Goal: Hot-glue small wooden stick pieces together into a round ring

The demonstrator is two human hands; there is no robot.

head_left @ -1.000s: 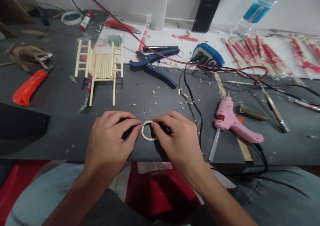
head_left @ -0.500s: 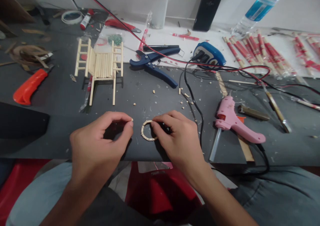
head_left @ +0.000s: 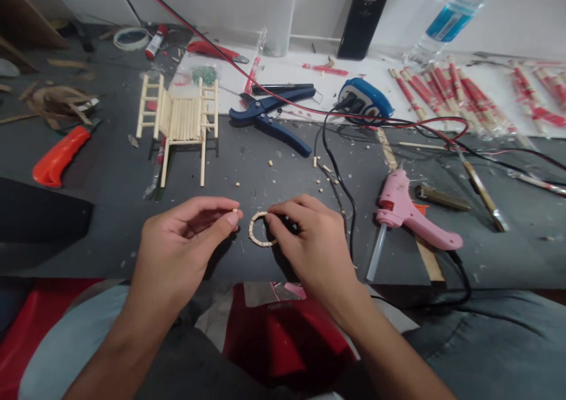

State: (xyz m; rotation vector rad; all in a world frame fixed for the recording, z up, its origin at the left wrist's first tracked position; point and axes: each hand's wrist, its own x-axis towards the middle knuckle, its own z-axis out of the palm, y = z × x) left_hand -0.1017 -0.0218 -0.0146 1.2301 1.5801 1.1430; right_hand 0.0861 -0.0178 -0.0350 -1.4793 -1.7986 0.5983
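My left hand (head_left: pixel 183 246) pinches a tiny pale wooden piece (head_left: pixel 235 211) between thumb and fingertips, just left of a small ring. That ring (head_left: pixel 252 233), made of short pale wooden bits, lies on the dark grey table (head_left: pixel 260 267). Thumb and forefinger of my right hand (head_left: pixel 312 241) close on the ring's upper right edge, and the hand hides its right side. Beyond my left hand stands a miniature chair (head_left: pixel 183 120) built of thin sticks. Several loose wooden bits (head_left: pixel 270 163) are scattered past my hands.
A pink glue gun (head_left: pixel 400 208) lies to the right with a black cable. Blue cutters (head_left: pixel 274 120) and a blue power socket (head_left: pixel 366 98) are further back. An orange-handled tool (head_left: pixel 62 155) lies left. Bundled sticks (head_left: pixel 455 87) and a bottle (head_left: pixel 446 22) are back right.
My left hand has moved slightly right, its fingers drawn closer together on the tiny piece. My right hand keeps hold of the ring. The whole view has shifted a little.
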